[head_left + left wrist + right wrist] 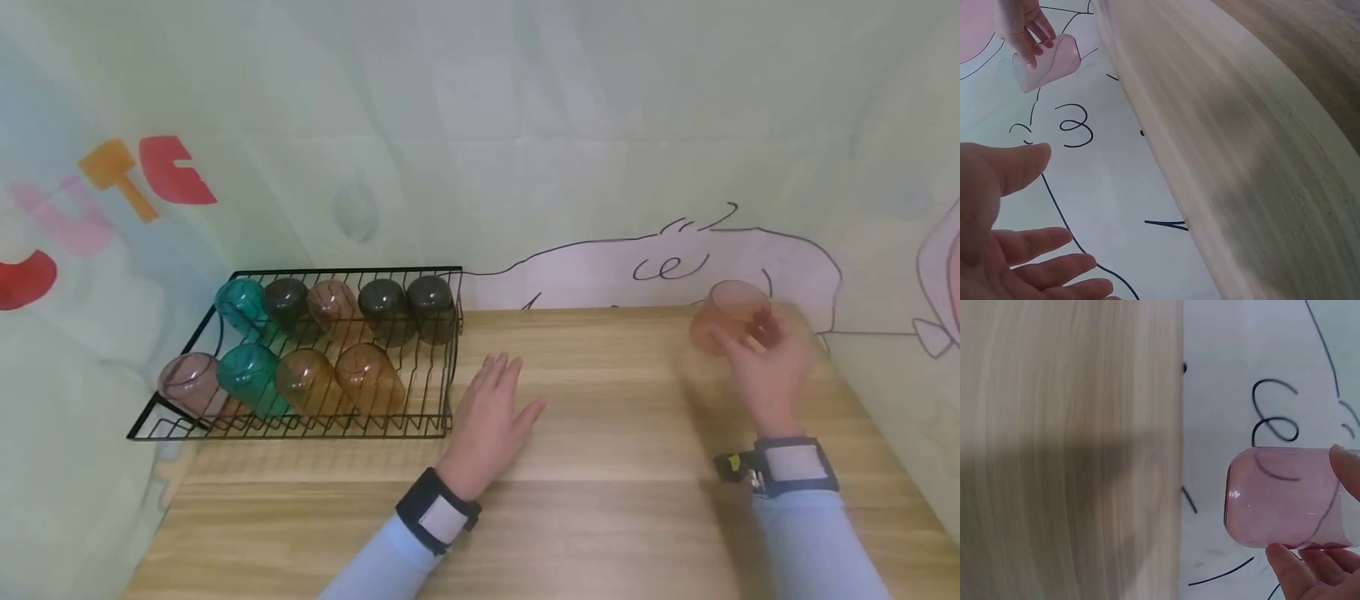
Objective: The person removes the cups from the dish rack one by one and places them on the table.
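My right hand grips a clear pink glass between thumb and fingers at the far right of the tabletop. In the right wrist view the pink glass has its rounded base toward the wooden table and its rim by the hand, so it is upright, with a gap between base and wood. My left hand has its fingers extended and holds nothing. It is over the table just right of a black wire rack; in the left wrist view its thumb and fingers are spread apart.
Two rows of upside-down glasses stand in the rack: teal glasses, amber glasses, dark grey glasses and pinkish ones. A printed cloth backdrop rises behind the table's back edge and along both sides.
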`<state>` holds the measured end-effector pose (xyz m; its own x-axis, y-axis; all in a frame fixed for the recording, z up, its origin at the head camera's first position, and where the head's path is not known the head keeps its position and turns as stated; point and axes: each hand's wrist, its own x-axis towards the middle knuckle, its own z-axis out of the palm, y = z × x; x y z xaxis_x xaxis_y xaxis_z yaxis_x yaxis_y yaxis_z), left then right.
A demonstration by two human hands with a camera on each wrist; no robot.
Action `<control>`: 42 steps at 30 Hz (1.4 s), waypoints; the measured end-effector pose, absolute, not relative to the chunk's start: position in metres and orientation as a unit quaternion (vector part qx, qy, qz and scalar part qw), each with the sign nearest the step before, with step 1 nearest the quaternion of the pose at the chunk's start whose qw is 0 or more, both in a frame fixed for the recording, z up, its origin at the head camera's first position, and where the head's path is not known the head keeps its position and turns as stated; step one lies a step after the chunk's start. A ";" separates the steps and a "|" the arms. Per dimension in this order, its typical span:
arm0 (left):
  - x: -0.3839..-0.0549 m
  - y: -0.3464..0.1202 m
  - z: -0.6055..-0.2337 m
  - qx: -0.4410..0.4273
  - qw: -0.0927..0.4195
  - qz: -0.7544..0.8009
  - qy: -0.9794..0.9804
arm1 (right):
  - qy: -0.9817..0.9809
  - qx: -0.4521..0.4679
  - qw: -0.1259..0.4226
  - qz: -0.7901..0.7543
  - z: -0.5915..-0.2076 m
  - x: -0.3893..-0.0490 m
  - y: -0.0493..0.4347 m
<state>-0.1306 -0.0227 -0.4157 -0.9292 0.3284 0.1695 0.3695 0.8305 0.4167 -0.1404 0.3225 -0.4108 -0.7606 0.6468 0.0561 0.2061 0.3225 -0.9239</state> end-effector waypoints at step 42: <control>-0.131 -0.021 -0.428 -0.192 0.029 -0.234 -0.953 | -0.792 -0.333 0.163 0.486 -0.448 -0.177 0.369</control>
<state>-0.1306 -0.0210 -0.4280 -0.9246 0.3522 0.1449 0.3793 0.8167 0.4349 -0.1768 0.3688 -0.4481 -0.7258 0.6847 -0.0657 0.3690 0.3069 -0.8773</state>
